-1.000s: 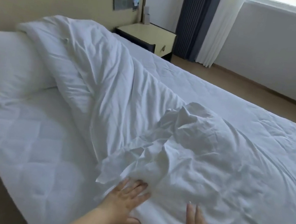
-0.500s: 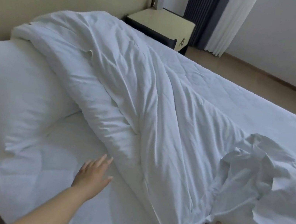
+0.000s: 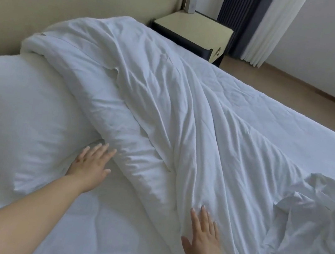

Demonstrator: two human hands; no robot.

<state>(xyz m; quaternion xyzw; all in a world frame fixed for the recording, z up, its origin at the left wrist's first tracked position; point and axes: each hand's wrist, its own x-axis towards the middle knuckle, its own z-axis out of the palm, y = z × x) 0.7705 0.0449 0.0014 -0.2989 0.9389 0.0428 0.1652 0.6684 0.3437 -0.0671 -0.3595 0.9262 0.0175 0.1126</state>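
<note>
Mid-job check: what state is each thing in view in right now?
Duvet: bunched in a long diagonal roll.
Pillow: lying flat, against the duvet.
Mattress cover: bare on both sides of the duvet.
Left hand: open, fingertips at the duvet's edge.
Right hand: open, fingers on the duvet's edge.
Nightstand: upright, shut.

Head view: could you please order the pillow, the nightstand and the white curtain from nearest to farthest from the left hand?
1. Pillow, right beside the left hand, on its left.
2. Nightstand, beyond the bed's far side, against the wall.
3. White curtain, past the nightstand, at the back right.
</note>
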